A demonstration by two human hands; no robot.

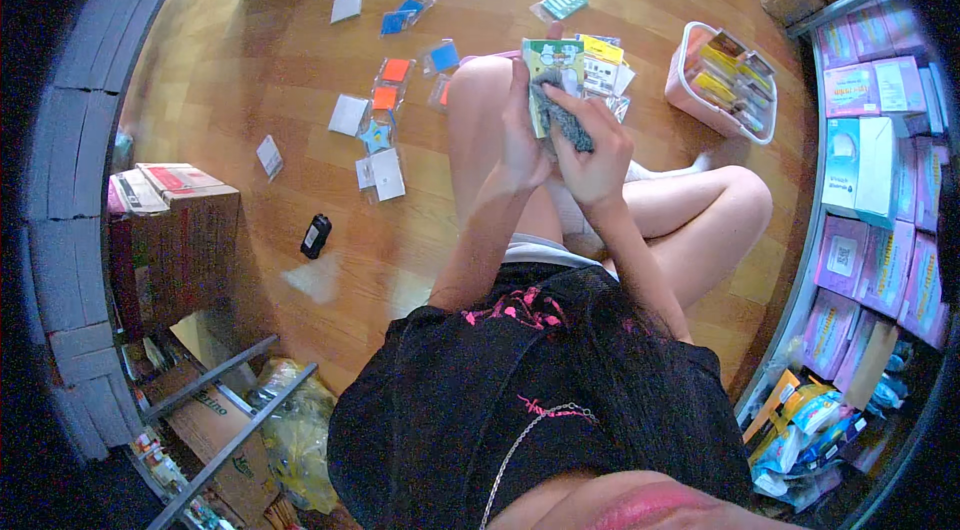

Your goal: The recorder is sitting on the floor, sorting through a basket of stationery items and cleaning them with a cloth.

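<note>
My left hand holds a small green-and-white pad with printed cartoon figures above my lap. In my right hand is a bunched grey cloth, its fingers pressing it against the front of the pad. Just beyond the hands, a pile of packets with yellow and white faces lies on the wooden floor. Left of my knee are orange packets, blue packets, white packets and a star-shaped packet.
A pink basket of packets stands at right, before a shelf of boxes. A teal striped packet lies farther out. On the left are a black object, a cardboard box, a metal ladder-like frame and a plastic bag.
</note>
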